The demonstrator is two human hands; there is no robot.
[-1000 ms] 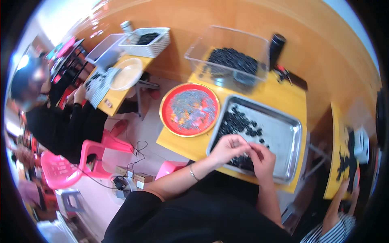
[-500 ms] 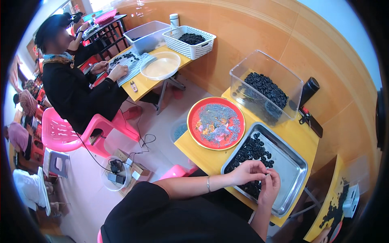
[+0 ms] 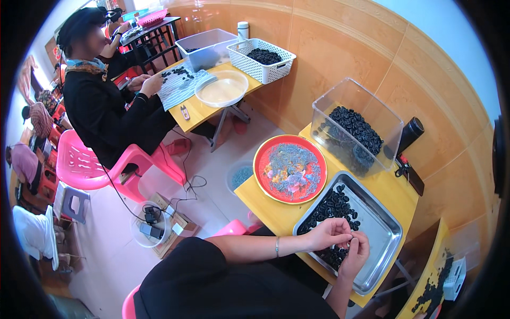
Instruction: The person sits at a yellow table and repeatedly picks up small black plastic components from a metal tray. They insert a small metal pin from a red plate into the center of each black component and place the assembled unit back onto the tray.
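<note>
Over the metal tray (image 3: 390,212), my left hand (image 3: 328,235) and my right hand (image 3: 356,256) meet, fingertips pinched together. Whatever they hold is too small and too covered by the fingers to name. Small black oval pieces (image 3: 334,207) with holes lie heaped along the tray's left side, partly under my hands. Left of the tray sits a red round tray (image 3: 261,169) with a gold rim and a flower pattern, strewn with thin blue-grey slivers. Beyond the metal tray, a clear plastic bin (image 3: 390,114) holds many more of the black pieces.
A dark bottle (image 3: 410,133) and red-handled cutters (image 3: 402,165) lie beside the bin. At another yellow table (image 3: 255,85) a co-worker (image 3: 101,117) handles black pieces near a white basket (image 3: 289,61) and a shallow bowl (image 3: 222,101). Cables (image 3: 186,183) trail over the floor, left.
The whole view has shifted a little, so the tables sit lower and further right. My hands stay pinched together over the tray. The co-worker's hands have risen slightly from the cloth.
</note>
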